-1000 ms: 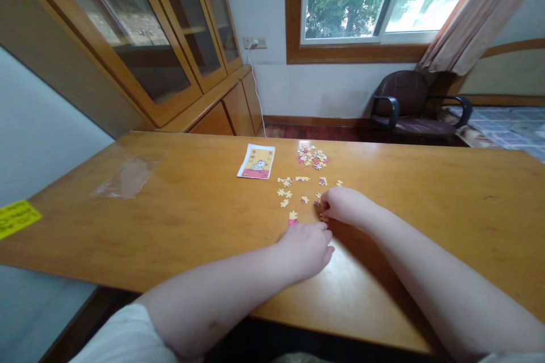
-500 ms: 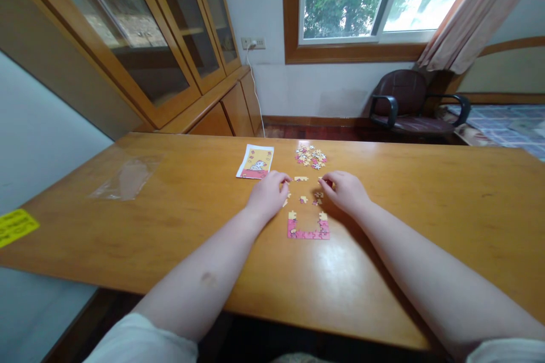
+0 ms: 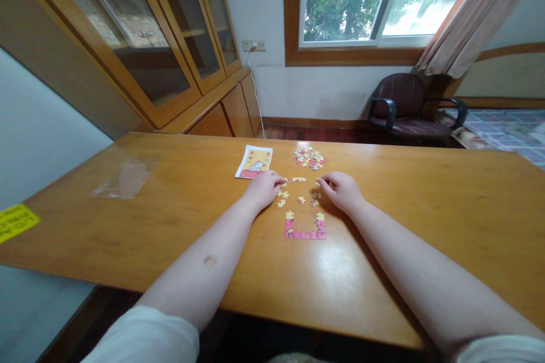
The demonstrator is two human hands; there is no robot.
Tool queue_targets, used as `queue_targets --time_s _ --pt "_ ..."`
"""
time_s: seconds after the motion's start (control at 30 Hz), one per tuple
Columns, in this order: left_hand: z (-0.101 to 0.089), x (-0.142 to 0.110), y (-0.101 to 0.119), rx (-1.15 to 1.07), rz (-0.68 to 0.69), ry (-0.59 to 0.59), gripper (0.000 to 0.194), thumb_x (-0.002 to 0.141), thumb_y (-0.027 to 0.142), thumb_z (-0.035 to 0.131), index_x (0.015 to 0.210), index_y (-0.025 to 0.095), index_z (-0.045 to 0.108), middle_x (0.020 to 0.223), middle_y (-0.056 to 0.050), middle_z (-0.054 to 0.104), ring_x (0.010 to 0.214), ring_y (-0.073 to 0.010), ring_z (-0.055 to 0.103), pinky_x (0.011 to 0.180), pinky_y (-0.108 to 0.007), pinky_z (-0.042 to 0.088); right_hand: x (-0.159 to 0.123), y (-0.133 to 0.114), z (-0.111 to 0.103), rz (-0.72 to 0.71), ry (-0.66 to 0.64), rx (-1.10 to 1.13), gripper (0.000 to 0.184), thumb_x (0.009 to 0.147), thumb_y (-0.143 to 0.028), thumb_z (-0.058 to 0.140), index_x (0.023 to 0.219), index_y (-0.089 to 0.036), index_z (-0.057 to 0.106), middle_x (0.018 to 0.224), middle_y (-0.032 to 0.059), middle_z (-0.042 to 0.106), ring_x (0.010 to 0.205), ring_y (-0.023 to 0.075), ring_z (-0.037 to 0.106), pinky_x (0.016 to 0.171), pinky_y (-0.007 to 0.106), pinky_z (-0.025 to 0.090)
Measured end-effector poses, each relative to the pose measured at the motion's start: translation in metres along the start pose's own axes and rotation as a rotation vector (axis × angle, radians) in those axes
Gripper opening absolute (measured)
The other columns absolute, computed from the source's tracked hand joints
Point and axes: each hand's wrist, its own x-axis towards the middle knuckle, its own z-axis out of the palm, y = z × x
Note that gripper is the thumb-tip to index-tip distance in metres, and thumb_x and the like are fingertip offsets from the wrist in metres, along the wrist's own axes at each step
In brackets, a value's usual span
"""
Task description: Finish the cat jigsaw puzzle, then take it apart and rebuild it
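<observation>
My left hand (image 3: pixel 264 187) is closed, its fingertips at a small puzzle piece (image 3: pixel 286 180) left of a joined yellow strip (image 3: pixel 299 180). To the right of that strip, my right hand (image 3: pixel 340 187) pinches the edge of another small puzzle piece (image 3: pixel 318 182) on the table. Loose yellow pieces (image 3: pixel 282 202) lie just below my left hand, and one piece (image 3: pixel 301 200) lies between the hands. Several more pieces (image 3: pixel 315 199) are beside my right hand. Closer to me is a joined U-shaped puzzle border (image 3: pixel 305 235), pink with yellow upper ends.
A heap of mixed puzzle pieces (image 3: pixel 309 157) lies toward the far edge of the wooden table (image 3: pixel 170 227). The picture card (image 3: pixel 254 161) is left of it. A clear plastic bag (image 3: pixel 126 177) and a yellow label (image 3: pixel 17 223) are at the left. Behind stands an armchair (image 3: pixel 400 102).
My left hand has shifted slightly left and away from me, uncovering loose yellow pieces below it. My right hand stays almost in place at its piece. The view has moved a little.
</observation>
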Motion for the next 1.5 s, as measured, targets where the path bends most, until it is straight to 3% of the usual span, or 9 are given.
queue_targets --time_s 0.2,0.47,0.87,1.1,1.5 --pt "-0.0022 -0.0007 0.0021 0.010 -0.084 -0.038 0.020 0.083 0.025 0.055 0.093 0.020 0.071 0.101 -0.006 0.066 0.096 -0.0192 0.060 0.088 -0.030 0.046 0.0006 0.0019 0.0015 0.019 0.006 0.014 0.034 0.089 -0.041 0.043 0.077 -0.020 0.065 0.074 0.0056 0.064 0.073 0.0172 0.057 0.071 0.026 0.040" --pt "-0.0048 -0.0026 0.0039 0.007 -0.123 0.012 0.020 0.084 0.023 0.050 0.091 0.019 0.069 0.099 -0.007 0.066 0.094 -0.0198 0.060 0.085 -0.030 0.047 0.0005 0.0035 0.0023 0.000 0.014 0.033 0.034 0.089 -0.041 0.043 0.075 -0.019 0.065 0.072 0.0055 0.063 0.071 0.0171 0.056 0.070 0.026 0.040" --pt "0.0013 -0.0037 -0.0007 -0.008 -0.114 0.007 0.021 0.083 0.028 0.054 0.096 0.020 0.068 0.099 -0.007 0.066 0.090 -0.0192 0.060 0.080 -0.029 0.047 0.0009 0.0012 0.0020 -0.005 0.002 0.037 0.032 0.090 -0.040 0.043 0.076 -0.020 0.065 0.072 0.0050 0.063 0.071 0.0166 0.056 0.070 0.026 0.041" --pt "0.0024 -0.0011 0.0008 0.040 -0.136 0.000 0.024 0.082 0.036 0.056 0.094 0.021 0.070 0.096 -0.006 0.066 0.089 -0.0195 0.060 0.078 -0.029 0.047 0.0020 0.0069 0.0085 -0.111 0.108 0.080 0.030 0.089 -0.037 0.047 0.071 -0.019 0.063 0.063 0.0030 0.059 0.062 0.0150 0.053 0.062 0.026 0.039" --pt "0.0011 0.0001 0.0075 0.084 -0.161 -0.018 0.022 0.082 0.032 0.055 0.090 0.022 0.073 0.093 -0.007 0.068 0.085 -0.0201 0.061 0.075 -0.030 0.047 0.0035 0.0053 0.0083 -0.077 0.108 0.089 0.028 0.088 -0.035 0.049 0.071 -0.019 0.064 0.064 0.0027 0.060 0.063 0.0147 0.053 0.062 0.026 0.039"
